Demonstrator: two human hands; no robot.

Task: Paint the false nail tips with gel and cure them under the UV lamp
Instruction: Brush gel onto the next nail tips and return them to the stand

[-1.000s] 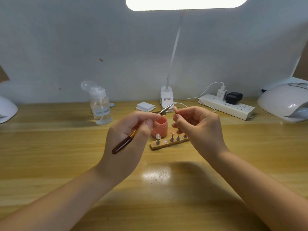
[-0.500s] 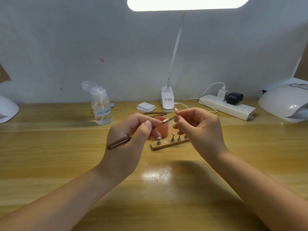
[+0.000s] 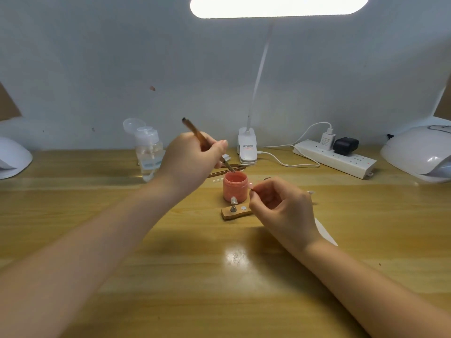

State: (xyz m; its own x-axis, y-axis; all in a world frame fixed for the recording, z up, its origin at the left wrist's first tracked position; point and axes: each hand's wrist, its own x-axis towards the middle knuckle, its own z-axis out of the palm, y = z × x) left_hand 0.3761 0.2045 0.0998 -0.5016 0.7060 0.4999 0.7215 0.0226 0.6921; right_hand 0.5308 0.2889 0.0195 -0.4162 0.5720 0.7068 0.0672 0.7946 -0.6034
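— Pink gel sits in the little jar (image 3: 235,186) on the surface (image 3: 170,276). Is the nail tip (image 3: 250,184) hard to hold?

— It looks tiny, light and bendy. The right hand (image 3: 280,206) pinches it just beside the jar.

— And the brush (image 3: 207,145)?

— Thin and stiff. The left hand (image 3: 192,159) grips it mid-handle, tilted, tip in the jar.

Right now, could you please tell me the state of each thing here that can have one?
Gel jar: open, brush tip at its mouth.
Brush: gripped by left hand.
Nail tip: pinched by right hand.
Pump bottle: cap flipped open.
Desk lamp: on.
Power strip: two plugs in.
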